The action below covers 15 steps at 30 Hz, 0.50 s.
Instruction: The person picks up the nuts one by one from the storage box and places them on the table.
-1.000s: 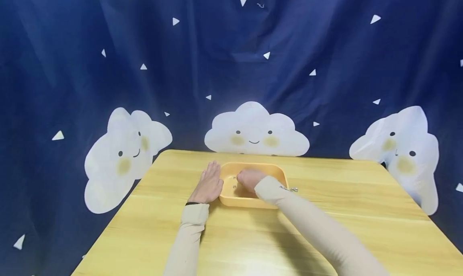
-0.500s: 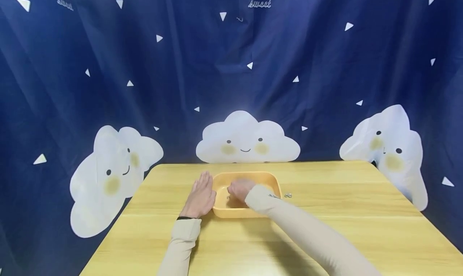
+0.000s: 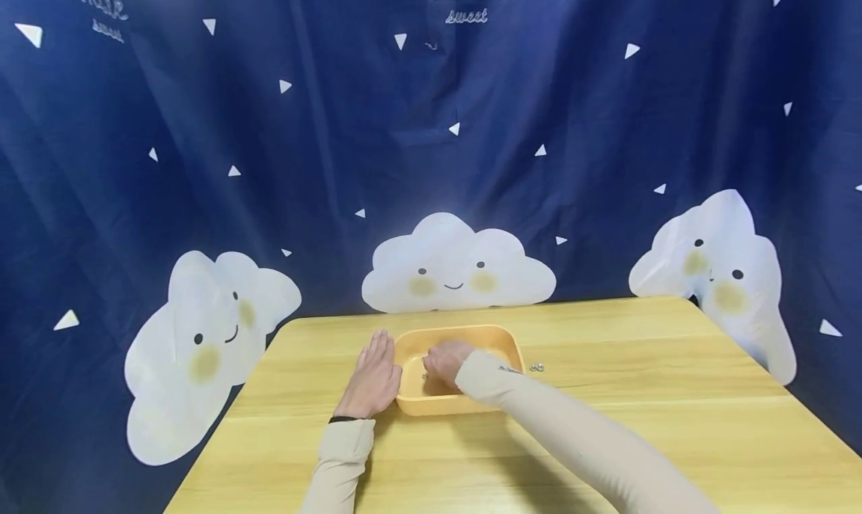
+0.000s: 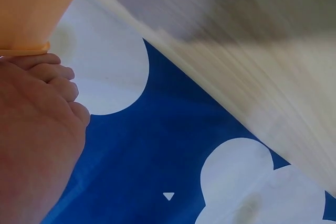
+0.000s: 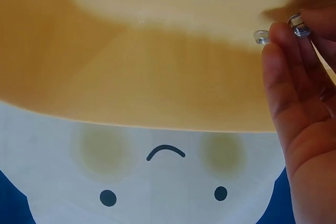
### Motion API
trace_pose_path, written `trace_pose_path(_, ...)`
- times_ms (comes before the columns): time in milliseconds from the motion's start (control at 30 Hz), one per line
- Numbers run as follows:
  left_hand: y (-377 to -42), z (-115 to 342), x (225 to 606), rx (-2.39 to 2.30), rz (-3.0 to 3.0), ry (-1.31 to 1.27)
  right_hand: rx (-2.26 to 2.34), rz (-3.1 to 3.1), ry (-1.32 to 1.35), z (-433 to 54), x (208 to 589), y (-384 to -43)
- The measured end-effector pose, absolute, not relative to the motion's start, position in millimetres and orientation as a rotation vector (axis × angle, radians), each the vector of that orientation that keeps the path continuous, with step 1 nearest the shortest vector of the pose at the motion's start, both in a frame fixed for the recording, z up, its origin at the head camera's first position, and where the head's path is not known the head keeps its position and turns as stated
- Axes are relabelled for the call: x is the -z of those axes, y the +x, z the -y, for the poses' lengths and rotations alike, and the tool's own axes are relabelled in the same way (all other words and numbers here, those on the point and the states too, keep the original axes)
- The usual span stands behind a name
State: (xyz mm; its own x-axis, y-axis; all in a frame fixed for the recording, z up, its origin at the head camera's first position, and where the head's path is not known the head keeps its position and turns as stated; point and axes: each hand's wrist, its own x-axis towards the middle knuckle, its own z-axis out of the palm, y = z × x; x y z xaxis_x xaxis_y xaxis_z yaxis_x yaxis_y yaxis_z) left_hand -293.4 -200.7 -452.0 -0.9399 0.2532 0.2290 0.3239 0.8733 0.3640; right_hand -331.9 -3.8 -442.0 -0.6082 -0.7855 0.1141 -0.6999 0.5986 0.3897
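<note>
My right hand [image 3: 446,362] reaches down into a pale orange plastic tray [image 3: 451,405]. In the right wrist view its thumb and fingers pinch a small clear, shiny bead [image 5: 299,25]. A second clear bead [image 5: 261,36] shows beside the fingertips, low in the tray; it appears in the head view as a tiny bright bead [image 3: 425,376]. My left hand [image 3: 373,379] lies along the tray's left wall, fingers straight and pointing away from me. In the left wrist view, the fingertips [image 4: 65,88] are right at the tray's rim [image 4: 26,52].
Small shiny beads [image 3: 536,367] lie on the wooden table [image 3: 646,379], just right of the tray. The right sleeve [image 3: 566,405] crosses over the tray's near right corner. Behind the table hangs a dark blue curtain [image 3: 323,162] with white clouds.
The head view has tilted up and shifted right. My right hand has moved slightly left inside the tray and taken one of two beads there. The left hand stays against the tray.
</note>
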Motion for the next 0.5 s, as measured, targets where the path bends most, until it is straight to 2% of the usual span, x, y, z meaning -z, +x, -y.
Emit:
trace_pose_path(167, -294.1, 201.0, 451.8, 0.607, 2.894, -0.439, 0.305, 2.652, 1.199, 7.2, 438.3, -330.6)
trace_pose_path(500, -292.9, 201.7, 451.8, 0.653, 2.885, -0.446, 0.416, 2.533, 1.286, 3.9, 433.7, -324.5)
